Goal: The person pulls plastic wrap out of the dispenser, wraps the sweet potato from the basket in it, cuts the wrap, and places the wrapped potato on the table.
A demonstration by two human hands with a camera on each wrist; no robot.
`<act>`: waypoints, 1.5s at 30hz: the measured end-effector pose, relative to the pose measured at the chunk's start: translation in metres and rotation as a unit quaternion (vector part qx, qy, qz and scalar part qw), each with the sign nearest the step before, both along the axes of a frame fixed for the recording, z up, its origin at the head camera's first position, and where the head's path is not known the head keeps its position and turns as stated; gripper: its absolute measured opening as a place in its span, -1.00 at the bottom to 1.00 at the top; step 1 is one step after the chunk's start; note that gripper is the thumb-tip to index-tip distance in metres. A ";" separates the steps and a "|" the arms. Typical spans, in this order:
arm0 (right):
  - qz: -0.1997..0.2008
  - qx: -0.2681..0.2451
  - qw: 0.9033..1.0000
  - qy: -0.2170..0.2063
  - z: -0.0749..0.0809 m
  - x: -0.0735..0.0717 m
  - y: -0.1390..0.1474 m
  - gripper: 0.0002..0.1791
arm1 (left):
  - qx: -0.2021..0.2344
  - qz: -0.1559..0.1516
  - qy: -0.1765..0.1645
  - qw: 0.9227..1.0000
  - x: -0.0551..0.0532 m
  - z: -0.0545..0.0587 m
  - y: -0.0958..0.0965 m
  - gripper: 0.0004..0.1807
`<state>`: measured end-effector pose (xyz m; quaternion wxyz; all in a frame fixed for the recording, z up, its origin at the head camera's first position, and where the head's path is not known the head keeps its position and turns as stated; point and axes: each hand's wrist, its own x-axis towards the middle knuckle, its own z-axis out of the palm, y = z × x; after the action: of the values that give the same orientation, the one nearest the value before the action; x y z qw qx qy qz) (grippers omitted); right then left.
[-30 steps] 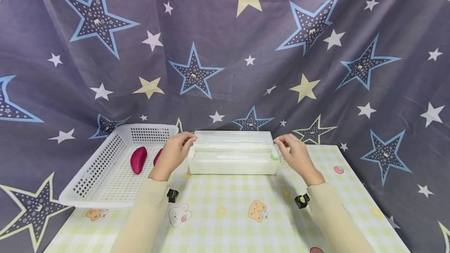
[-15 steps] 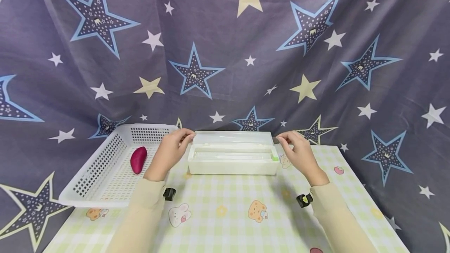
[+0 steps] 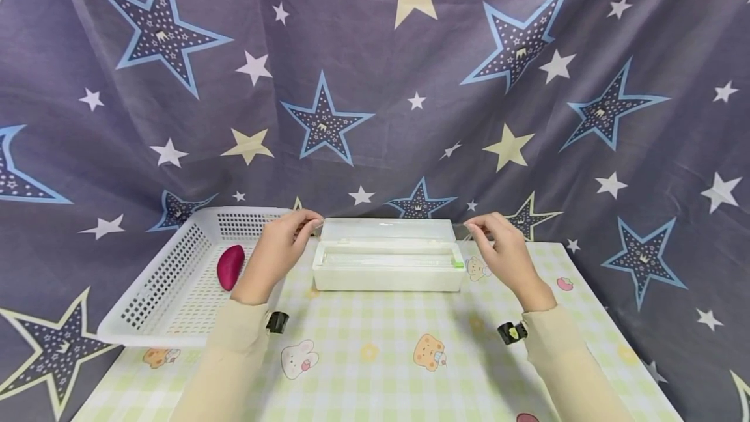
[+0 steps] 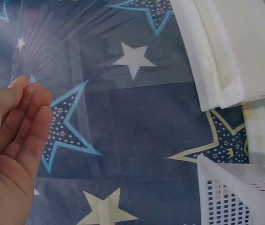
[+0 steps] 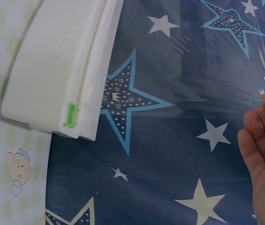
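A white cling film dispenser point(image 3: 387, 279) lies lengthwise on the table, its translucent lid point(image 3: 388, 230) raised at the back. Near its right end is a green tab point(image 5: 71, 115). Clear cling film point(image 4: 90, 51) stretches out of the dispenser, wrinkles fanning from the fingertips in the left wrist view. My left hand point(image 3: 274, 254) pinches one corner of this film between thumb and fingers, left of the lid. Off the lid's right side, my right hand point(image 3: 508, 254) pinches the opposite corner. The film is barely visible in the head view.
A white perforated basket point(image 3: 153, 292) stands on the left, partly behind my left arm. In it lies a dark red, sweet-potato-shaped item point(image 3: 230, 267). A green checked cloth point(image 3: 369, 383) covers the table. A starry curtain point(image 3: 375, 51) hangs right behind the dispenser.
Both hands have drawn slightly apart, the left one leftward, the right one rightward and a little up. A second red item in the basket is now hidden by my left hand and arm.
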<state>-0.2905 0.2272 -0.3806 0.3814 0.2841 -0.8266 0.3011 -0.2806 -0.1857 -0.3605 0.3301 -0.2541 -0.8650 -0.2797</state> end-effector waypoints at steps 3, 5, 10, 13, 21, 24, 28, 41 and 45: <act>0.006 -0.001 1.000 0.018 0.004 0.000 0.000 -0.94 | -0.001 -0.003 0.000 1.000 0.002 0.005 -0.001 -0.88; 0.005 0.001 1.000 0.028 0.007 0.000 0.000 -0.94 | -0.002 -0.004 0.004 1.000 0.004 0.009 -0.001 -0.86; 0.004 0.009 0.999 0.038 0.015 0.002 0.002 -0.92 | -0.008 -0.003 0.020 1.000 0.007 0.018 -0.001 -0.87; 0.006 0.009 0.999 0.045 0.020 0.004 0.002 -0.92 | -0.011 -0.005 0.030 0.999 0.008 0.022 -0.001 -0.88; 0.011 0.004 0.998 0.058 0.032 0.010 0.003 -0.91 | -0.020 0.000 0.055 0.998 0.011 0.035 0.000 -0.88; 0.010 0.007 0.998 0.061 0.035 0.011 0.003 -0.91 | -0.020 0.003 0.058 0.998 0.013 0.037 0.000 -0.87; 0.012 0.008 0.997 0.075 0.041 0.014 0.003 -0.91 | -0.015 0.003 0.075 0.997 0.017 0.043 0.001 -0.87; 0.020 -0.020 0.992 0.120 0.058 0.017 0.004 -0.90 | 0.000 0.000 0.119 0.993 0.025 0.060 0.002 -0.86; 0.019 -0.018 0.992 0.127 0.062 0.019 0.004 -0.89 | 0.004 -0.003 0.124 0.992 0.026 0.064 0.002 -0.86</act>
<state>-0.2718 0.2309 -0.3188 0.4826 0.3286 -0.7603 0.2846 -0.2546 -0.1838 -0.2967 0.4353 -0.2876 -0.8155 -0.2505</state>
